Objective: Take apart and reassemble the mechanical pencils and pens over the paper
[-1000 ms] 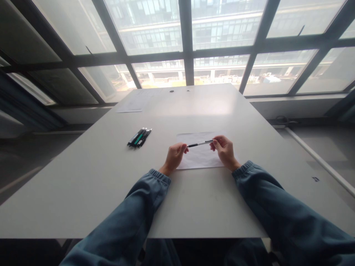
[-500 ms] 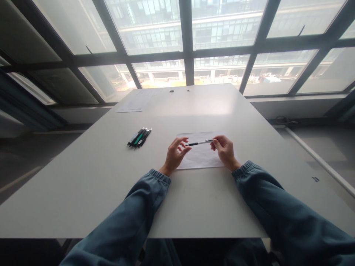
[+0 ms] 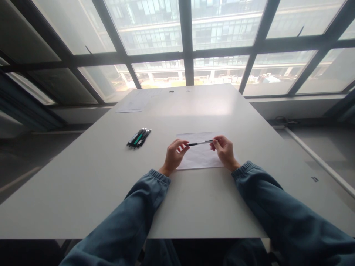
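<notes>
Between my two hands a pen point(image 3: 200, 143) with a dark grip and a pale barrel lies nearly level, just above a white sheet of paper point(image 3: 201, 159). My left hand point(image 3: 175, 153) pinches its dark tip end between thumb and fingertips. The clip end is gripped by my right hand point(image 3: 223, 147), with the fingers curled in. Part of the paper is hidden behind both hands. To the left, several pens point(image 3: 139, 138) lie side by side in a bundle, one of them green.
The white table point(image 3: 83, 184) reaches to the windows. More paper point(image 3: 130, 105) lies at its far left. Two small round items, one a dark disc point(image 3: 171, 91), sit near the far edge. A small dark mark point(image 3: 314, 179) shows at the right.
My left thumb and fingers have closed onto the pen's tip end; they were slightly apart around it before. My right hand keeps its hold with hardly any movement.
</notes>
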`<state>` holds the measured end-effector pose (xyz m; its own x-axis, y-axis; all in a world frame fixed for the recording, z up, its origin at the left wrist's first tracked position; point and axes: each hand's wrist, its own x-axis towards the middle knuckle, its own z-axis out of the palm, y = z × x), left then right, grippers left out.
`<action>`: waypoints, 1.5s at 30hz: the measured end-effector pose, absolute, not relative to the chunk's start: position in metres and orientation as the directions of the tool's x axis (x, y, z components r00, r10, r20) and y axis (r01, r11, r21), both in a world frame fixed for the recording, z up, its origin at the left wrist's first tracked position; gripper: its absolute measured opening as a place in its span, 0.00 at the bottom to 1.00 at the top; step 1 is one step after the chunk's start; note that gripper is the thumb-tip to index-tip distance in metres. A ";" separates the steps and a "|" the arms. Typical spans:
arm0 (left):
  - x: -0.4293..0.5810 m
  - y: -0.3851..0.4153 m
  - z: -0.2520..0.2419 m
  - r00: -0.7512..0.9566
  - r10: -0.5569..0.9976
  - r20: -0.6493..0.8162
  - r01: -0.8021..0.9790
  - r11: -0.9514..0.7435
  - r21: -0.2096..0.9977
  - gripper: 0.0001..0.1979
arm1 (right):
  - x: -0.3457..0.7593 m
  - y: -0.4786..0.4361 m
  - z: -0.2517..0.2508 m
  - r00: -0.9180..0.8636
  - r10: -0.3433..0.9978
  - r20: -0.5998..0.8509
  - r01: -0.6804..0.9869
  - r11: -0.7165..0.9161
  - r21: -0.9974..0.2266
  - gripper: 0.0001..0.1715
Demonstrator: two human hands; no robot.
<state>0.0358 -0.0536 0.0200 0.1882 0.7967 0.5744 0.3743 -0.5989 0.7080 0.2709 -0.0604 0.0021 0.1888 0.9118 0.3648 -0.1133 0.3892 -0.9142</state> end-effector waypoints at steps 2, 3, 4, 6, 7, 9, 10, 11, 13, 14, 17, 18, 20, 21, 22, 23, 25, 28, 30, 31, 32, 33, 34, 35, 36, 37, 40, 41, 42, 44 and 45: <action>0.036 -0.053 0.020 0.183 0.795 0.578 0.376 -0.600 0.706 0.05 | 0.271 -0.061 0.003 0.191 0.911 0.365 -0.108 0.390 -0.915 0.18; 0.035 -0.053 0.020 0.182 0.795 0.579 0.377 -0.600 0.705 0.05 | 0.271 -0.061 0.003 0.192 0.911 0.365 -0.106 0.389 -0.915 0.18; 0.035 -0.053 0.019 0.180 0.795 0.579 0.379 -0.599 0.705 0.04 | 0.271 -0.061 0.003 0.192 0.911 0.365 -0.105 0.389 -0.915 0.18; 0.035 -0.053 0.019 0.179 0.798 0.575 0.382 -0.595 0.707 0.05 | 0.271 -0.061 0.003 0.191 0.912 0.362 -0.108 0.386 -0.916 0.18; 0.035 -0.053 0.019 0.177 0.800 0.573 0.385 -0.593 0.708 0.05 | 0.271 -0.060 0.002 0.191 0.913 0.359 -0.110 0.384 -0.917 0.18; 0.034 -0.053 0.018 0.172 0.803 0.571 0.390 -0.588 0.709 0.07 | 0.271 -0.060 0.002 0.192 0.915 0.355 -0.113 0.380 -0.918 0.18; 0.034 -0.053 0.018 0.169 0.804 0.570 0.391 -0.586 0.710 0.07 | 0.271 -0.060 0.001 0.193 0.915 0.354 -0.113 0.379 -0.918 0.19; 0.034 -0.052 0.018 0.167 0.805 0.569 0.392 -0.584 0.711 0.08 | 0.271 -0.060 0.001 0.193 0.915 0.354 -0.113 0.379 -0.918 0.19; 0.034 -0.053 0.018 0.166 0.808 0.566 0.392 -0.580 0.714 0.10 | 0.271 -0.059 0.001 0.193 0.914 0.357 -0.115 0.382 -0.917 0.18; 0.034 -0.053 0.018 0.167 0.809 0.564 0.393 -0.579 0.714 0.10 | 0.271 -0.060 0.001 0.193 0.913 0.358 -0.117 0.384 -0.916 0.18; 0.034 -0.053 0.019 0.164 0.815 0.556 0.402 -0.570 0.717 0.13 | 0.271 -0.060 0.002 0.186 0.913 0.364 -0.121 0.389 -0.913 0.17; 0.034 -0.054 0.019 0.163 0.817 0.553 0.405 -0.566 0.718 0.14 | 0.271 -0.060 0.002 0.184 0.913 0.365 -0.120 0.390 -0.913 0.17; 0.034 -0.054 0.020 0.164 0.822 0.545 0.411 -0.559 0.720 0.16 | 0.271 -0.061 0.002 0.181 0.913 0.365 -0.116 0.389 -0.914 0.17; 0.034 -0.055 0.020 0.165 0.824 0.542 0.415 -0.557 0.720 0.16 | 0.271 -0.061 0.003 0.180 0.914 0.364 -0.114 0.387 -0.915 0.18; 0.034 -0.055 0.021 0.167 0.825 0.540 0.419 -0.555 0.718 0.17 | 0.271 -0.061 0.003 0.180 0.914 0.364 -0.114 0.387 -0.915 0.18; 0.034 -0.055 0.021 0.169 0.825 0.539 0.424 -0.554 0.716 0.18 | 0.271 -0.061 0.003 0.180 0.914 0.364 -0.114 0.387 -0.915 0.18; 0.034 -0.055 0.022 0.173 0.828 0.534 0.431 -0.551 0.714 0.20 | 0.270 -0.061 0.003 0.175 0.915 0.364 -0.118 0.387 -0.915 0.17; 0.034 -0.055 0.022 0.175 0.834 0.523 0.432 -0.542 0.721 0.21 | 0.270 -0.062 0.004 0.168 0.916 0.365 -0.118 0.386 -0.915 0.17; 0.034 -0.055 0.022 0.174 0.840 0.514 0.427 -0.535 0.729 0.23 | 0.270 -0.062 0.004 0.167 0.916 0.366 -0.118 0.387 -0.915 0.17; 0.034 -0.055 0.022 0.174 0.843 0.509 0.423 -0.531 0.734 0.23 | 0.270 -0.062 0.004 0.167 0.915 0.367 -0.118 0.388 -0.914 0.17; 0.034 -0.055 0.022 0.176 0.846 0.503 0.419 -0.527 0.740 0.24 | 0.270 -0.062 0.005 0.167 0.915 0.368 -0.119 0.389 -0.913 0.17; 0.035 -0.056 0.022 0.177 0.849 0.497 0.417 -0.522 0.744 0.25 | 0.270 -0.062 0.005 0.167 0.914 0.369 -0.120 0.390 -0.913 0.17; 0.035 -0.056 0.022 0.177 0.852 0.492 0.416 -0.518 0.747 0.26 | 0.270 -0.063 0.005 0.166 0.915 0.369 -0.120 0.390 -0.913 0.17; 0.035 -0.057 0.022 0.177 0.856 0.487 0.418 -0.513 0.750 0.26 | 0.270 -0.063 0.005 0.165 0.915 0.369 -0.118 0.389 -0.913 0.17; 0.035 -0.057 0.023 0.175 0.858 0.482 0.421 -0.508 0.751 0.27 | 0.270 -0.063 0.005 0.164 0.915 0.369 -0.117 0.389 -0.914 0.17; 0.035 -0.057 0.023 0.174 0.861 0.478 0.423 -0.504 0.753 0.28 | 0.270 -0.063 0.005 0.162 0.915 0.370 -0.116 0.390 -0.914 0.17; 0.034 -0.057 0.022 0.171 0.867 0.468 0.430 -0.493 0.756 0.30 | 0.270 -0.063 0.005 0.159 0.914 0.373 -0.118 0.393 -0.912 0.16; 0.034 -0.057 0.021 0.170 0.869 0.465 0.436 -0.489 0.756 0.30 | 0.270 -0.063 0.005 0.159 0.914 0.373 -0.120 0.393 -0.912 0.16; 0.033 -0.057 0.021 0.168 0.871 0.461 0.442 -0.484 0.755 0.31 | 0.270 -0.063 0.005 0.159 0.914 0.372 -0.122 0.393 -0.912 0.16; 0.033 -0.056 0.019 0.165 0.876 0.453 0.454 -0.475 0.754 0.31 | 0.270 -0.063 0.005 0.159 0.915 0.371 -0.126 0.391 -0.912 0.16; 0.033 -0.056 0.019 0.163 0.878 0.450 0.457 -0.471 0.754 0.32 | 0.270 -0.063 0.005 0.157 0.915 0.370 -0.127 0.391 -0.912 0.16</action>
<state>0.0329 -0.0564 0.0191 0.1635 0.8781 0.4497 0.4570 -0.4714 0.7543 0.2696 -0.0634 0.0048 0.1572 0.9155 0.3704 -0.1275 0.3908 -0.9116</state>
